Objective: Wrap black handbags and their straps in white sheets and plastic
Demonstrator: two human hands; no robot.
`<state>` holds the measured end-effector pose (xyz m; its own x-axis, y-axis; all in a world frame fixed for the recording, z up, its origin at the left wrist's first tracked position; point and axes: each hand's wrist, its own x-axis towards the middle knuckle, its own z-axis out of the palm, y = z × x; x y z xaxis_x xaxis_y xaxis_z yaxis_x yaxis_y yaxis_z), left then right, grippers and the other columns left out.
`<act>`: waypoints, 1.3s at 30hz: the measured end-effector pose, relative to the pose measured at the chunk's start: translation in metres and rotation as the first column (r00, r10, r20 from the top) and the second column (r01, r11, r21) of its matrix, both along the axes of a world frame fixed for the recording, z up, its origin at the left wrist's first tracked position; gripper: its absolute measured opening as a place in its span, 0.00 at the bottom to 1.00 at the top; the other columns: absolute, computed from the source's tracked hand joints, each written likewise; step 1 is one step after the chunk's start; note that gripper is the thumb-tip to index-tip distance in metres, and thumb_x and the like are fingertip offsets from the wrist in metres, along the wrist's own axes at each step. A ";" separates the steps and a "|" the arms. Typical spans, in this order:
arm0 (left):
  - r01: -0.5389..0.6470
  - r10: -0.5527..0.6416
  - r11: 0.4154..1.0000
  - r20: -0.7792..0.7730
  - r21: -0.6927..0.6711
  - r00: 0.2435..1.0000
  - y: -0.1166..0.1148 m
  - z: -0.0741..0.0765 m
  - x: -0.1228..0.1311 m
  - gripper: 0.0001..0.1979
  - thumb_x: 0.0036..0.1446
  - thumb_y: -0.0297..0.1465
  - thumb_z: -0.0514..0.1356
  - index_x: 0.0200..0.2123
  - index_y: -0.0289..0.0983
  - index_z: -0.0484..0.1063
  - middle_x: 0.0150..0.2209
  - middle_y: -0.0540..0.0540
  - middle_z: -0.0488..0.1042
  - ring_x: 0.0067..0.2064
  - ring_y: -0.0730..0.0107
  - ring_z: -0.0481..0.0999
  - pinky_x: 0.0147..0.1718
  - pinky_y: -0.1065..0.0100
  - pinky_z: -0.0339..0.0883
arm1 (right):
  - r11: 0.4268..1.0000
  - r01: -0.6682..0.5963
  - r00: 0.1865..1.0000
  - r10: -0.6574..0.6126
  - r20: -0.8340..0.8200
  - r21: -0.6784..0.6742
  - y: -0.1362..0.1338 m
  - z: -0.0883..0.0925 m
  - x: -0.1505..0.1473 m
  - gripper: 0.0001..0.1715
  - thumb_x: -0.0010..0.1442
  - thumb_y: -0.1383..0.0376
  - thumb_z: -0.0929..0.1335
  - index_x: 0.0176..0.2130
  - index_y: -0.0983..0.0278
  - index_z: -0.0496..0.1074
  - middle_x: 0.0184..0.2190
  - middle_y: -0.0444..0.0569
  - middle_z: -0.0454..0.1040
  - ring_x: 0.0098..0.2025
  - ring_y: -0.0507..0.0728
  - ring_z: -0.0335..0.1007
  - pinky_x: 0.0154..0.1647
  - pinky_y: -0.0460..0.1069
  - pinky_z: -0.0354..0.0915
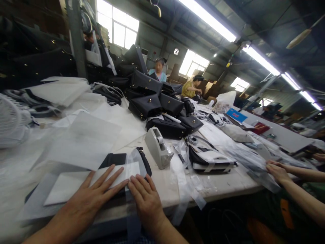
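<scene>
at the near edge of the table [162, 189], the person's left hand [91, 200] lay flat, fingers spread, on a white sheet [66, 186] covering a black bag [114, 158]. the right hand [146, 200] pressed open-palmed just beside it, on a clear strip [133, 162] crossing the bag; neither gripped anything. to my eye, even pressure outward from the middle would smooth the wrap best. a tape dispenser [158, 147] stood near; a co-worker's hands [278, 171] rested well apart.
</scene>
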<state>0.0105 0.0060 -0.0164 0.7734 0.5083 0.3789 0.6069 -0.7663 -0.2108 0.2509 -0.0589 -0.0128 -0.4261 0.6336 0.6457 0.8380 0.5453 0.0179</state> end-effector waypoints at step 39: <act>0.016 -0.015 0.997 0.012 -0.070 1.000 -0.006 0.012 0.005 0.43 0.56 0.15 0.49 0.71 0.52 0.47 0.69 0.49 0.60 0.67 0.54 0.63 0.52 0.53 0.59 | 0.974 -0.200 0.980 0.199 0.015 0.106 -0.041 0.033 0.012 0.07 0.63 0.72 0.71 0.43 0.64 0.78 0.49 0.44 0.81 0.59 0.55 0.71 0.73 0.57 0.49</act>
